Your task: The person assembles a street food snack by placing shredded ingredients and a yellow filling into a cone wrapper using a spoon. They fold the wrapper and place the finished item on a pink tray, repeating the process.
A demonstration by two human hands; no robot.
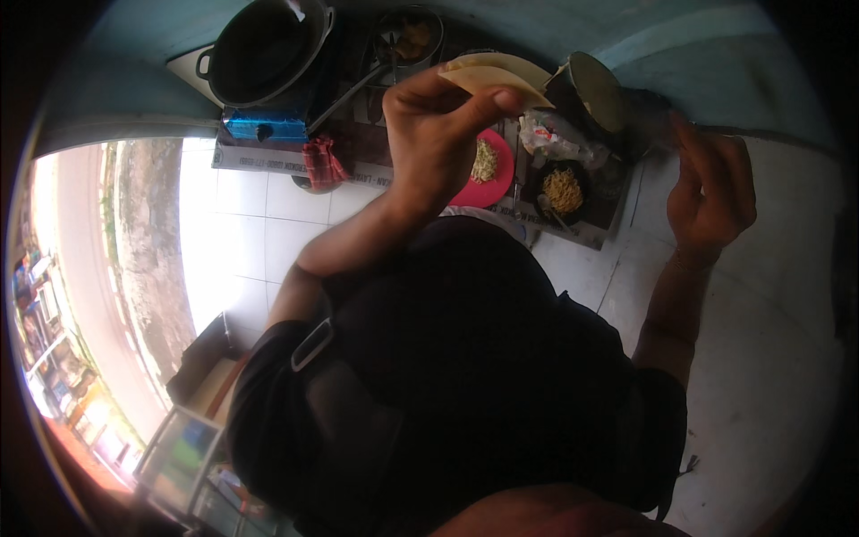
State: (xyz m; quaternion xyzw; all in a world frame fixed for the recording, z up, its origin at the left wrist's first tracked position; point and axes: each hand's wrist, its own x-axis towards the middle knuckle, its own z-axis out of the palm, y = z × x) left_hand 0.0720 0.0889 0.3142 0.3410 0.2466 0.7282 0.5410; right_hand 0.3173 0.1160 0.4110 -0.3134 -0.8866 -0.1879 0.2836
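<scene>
My left hand is raised over the cooking table, thumb and fingers pinched round a thin, pale, folded wrapper. Below that hand sits a pink plate with shredded pale food on it. My right hand is up on the right, its fingers pointing toward a dark round container with a pale inside. Blur at its fingertips hides whether it holds anything. Between the hands, a dark bowl of noodles with a spoon in it stands near a crumpled clear plastic bag.
A black wok rests on a stove with a blue front at the far left. Beside it is a pan holding brown pieces. A red checked cloth hangs over the table edge. At lower left stands a glass case.
</scene>
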